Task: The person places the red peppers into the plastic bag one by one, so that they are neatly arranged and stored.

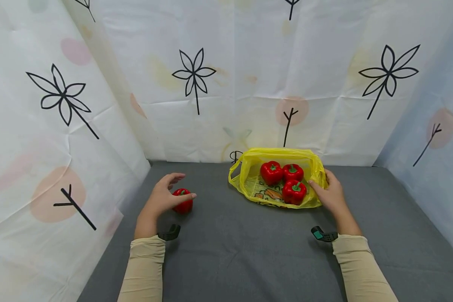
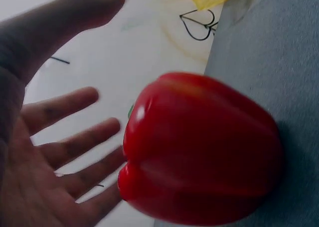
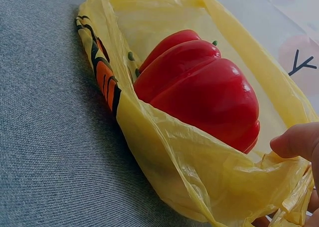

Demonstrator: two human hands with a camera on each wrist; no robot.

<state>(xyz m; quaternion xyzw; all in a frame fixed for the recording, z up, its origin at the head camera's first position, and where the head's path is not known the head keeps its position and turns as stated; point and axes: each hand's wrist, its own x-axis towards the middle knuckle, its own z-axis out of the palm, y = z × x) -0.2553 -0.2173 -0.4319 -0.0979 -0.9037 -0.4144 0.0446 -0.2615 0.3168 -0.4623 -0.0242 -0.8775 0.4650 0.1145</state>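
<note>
At the left of the head view a red bell pepper (image 1: 183, 204) stands on the grey cloth, its green stem up. My left hand (image 1: 162, 200) is right over and beside it, fingers spread and thumb apart; in the left wrist view the pepper (image 2: 199, 152) sits in front of the extended fingers. To the right lies a yellow plastic bag (image 1: 245, 176) with its mouth held wide, with three red bell peppers (image 1: 271, 173) inside. My right hand (image 1: 331, 192) pinches the bag's right edge between thumb and fingers; part of those fingers is hidden behind the plastic.
The grey cloth (image 1: 226, 251) covers the table. White fabric (image 1: 241, 75) with drawn flowers and branches rises behind it and at both sides. A dark wrist device (image 1: 169, 233) sits on the left wrist, another (image 1: 323, 235) on the right.
</note>
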